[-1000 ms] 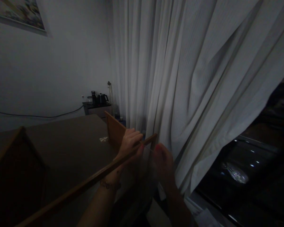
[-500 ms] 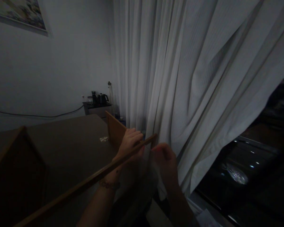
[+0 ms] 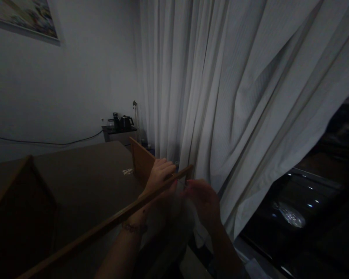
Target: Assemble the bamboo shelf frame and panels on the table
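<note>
On a table stands a brown wooden piece with a long narrow edge board [image 3: 116, 217], running from the lower left up to the middle. A thin upright panel [image 3: 142, 157] rises behind its far end. My left hand [image 3: 162, 172], a bracelet on its wrist, reaches behind the board and is closed on the wood near that end. My right hand [image 3: 203, 195] is at the outer side of the same end, thumb and fingertips pinched together against or close to the wood. Blur and darkness hide what it pinches, if anything.
Several small pale pieces [image 3: 127, 171] lie on the table [image 3: 99, 159]. Another wooden panel [image 3: 20, 193] stands at left. A white curtain [image 3: 221, 97] hangs right beside my right hand. A black kettle [image 3: 125, 121] sits on a low cabinet [image 3: 122, 135] in the corner.
My right hand has turned and come closer to the end of the board, its fingertips now at the wood. My left hand and the wooden piece have stayed in place.
</note>
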A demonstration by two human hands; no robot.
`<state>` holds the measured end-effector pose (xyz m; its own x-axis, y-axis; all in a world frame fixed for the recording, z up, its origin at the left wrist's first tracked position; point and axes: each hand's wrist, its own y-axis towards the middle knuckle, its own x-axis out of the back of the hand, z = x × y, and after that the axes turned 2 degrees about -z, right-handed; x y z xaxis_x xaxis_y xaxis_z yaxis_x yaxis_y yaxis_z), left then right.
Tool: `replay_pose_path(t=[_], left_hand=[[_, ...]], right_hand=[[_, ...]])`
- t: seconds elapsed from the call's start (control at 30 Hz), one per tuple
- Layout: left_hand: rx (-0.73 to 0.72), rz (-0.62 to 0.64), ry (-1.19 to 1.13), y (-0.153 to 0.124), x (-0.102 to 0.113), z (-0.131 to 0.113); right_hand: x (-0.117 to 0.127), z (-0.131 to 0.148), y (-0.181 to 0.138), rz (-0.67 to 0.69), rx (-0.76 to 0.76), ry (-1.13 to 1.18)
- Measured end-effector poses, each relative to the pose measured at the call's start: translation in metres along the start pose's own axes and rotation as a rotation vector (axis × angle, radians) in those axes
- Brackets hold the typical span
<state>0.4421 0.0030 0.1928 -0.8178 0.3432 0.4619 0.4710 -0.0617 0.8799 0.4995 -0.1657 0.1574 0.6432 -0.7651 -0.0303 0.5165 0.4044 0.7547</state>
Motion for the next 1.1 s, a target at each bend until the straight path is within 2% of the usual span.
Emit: replay_pose_path(t=[0.17,0.33,0.57,0.77,0.9,1.1], left_hand=[[0.014,-0.015,0.005,0.0,0.002,-0.004],[0.031,0.015,0.015,-0.002,0.0,-0.003],[-0.026,-0.004,0.032,-0.003,-0.006,0.007],[-0.031,-0.018,0.019,-0.004,-0.007,0.007],[-0.032,-0.017,0.017,-0.003,-0.005,0.005],[-0.044,-0.041,0.007,-0.002,-0.006,0.004]], right_hand=[[0.009,0.008,0.007,0.021,0.275,-0.332],[0.022,0.007,0.008,0.157,0.436,-0.534],[0.04,0.004,0.016,0.325,0.577,-0.635],[0.047,0.018,0.03,0.306,0.726,-0.722],[0.043,0.027,0.033,0.352,0.76,-0.774],[0.033,0.028,0.029,0.302,0.695,-0.955]])
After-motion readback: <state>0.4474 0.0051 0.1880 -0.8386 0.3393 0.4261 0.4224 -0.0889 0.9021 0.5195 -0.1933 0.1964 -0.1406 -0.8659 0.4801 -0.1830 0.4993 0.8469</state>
